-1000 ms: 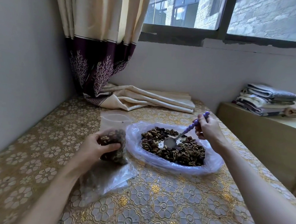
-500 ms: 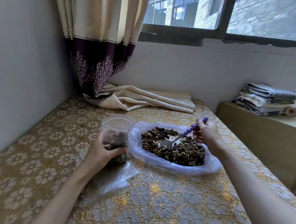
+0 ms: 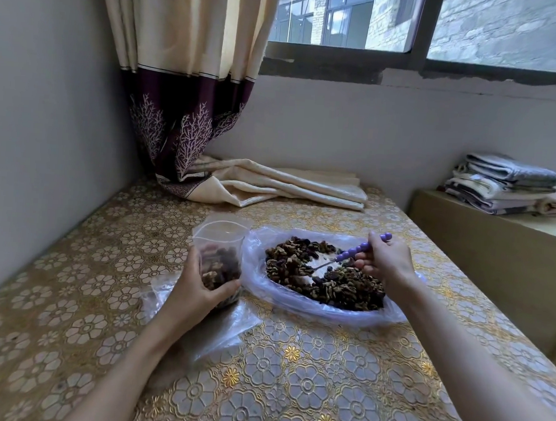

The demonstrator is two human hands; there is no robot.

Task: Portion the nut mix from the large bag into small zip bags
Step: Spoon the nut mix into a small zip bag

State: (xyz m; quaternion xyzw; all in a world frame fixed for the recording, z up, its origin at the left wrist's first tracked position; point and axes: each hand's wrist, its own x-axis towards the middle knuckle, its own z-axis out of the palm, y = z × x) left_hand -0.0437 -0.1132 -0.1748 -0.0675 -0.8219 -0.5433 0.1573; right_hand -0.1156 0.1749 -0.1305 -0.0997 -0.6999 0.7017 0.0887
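Note:
The large clear bag lies spread open on the table with a heap of dark nut mix inside. My right hand grips a spoon with a purple beaded handle, its bowl dug low into the mix. To the left, my left hand holds a small zip bag upright with its mouth wide open. That bag is roughly half full of nuts. It stands right beside the large bag's left rim.
Empty clear zip bags lie flat under my left wrist. The table has a gold floral cloth. A folded curtain end rests at the back, a wall runs along the left, and folded towels sit on a side ledge at the right.
The small bag has been stood upright and its mouth opened. My right hand has lowered the spoon handle and pushed the bowl into the nut mix.

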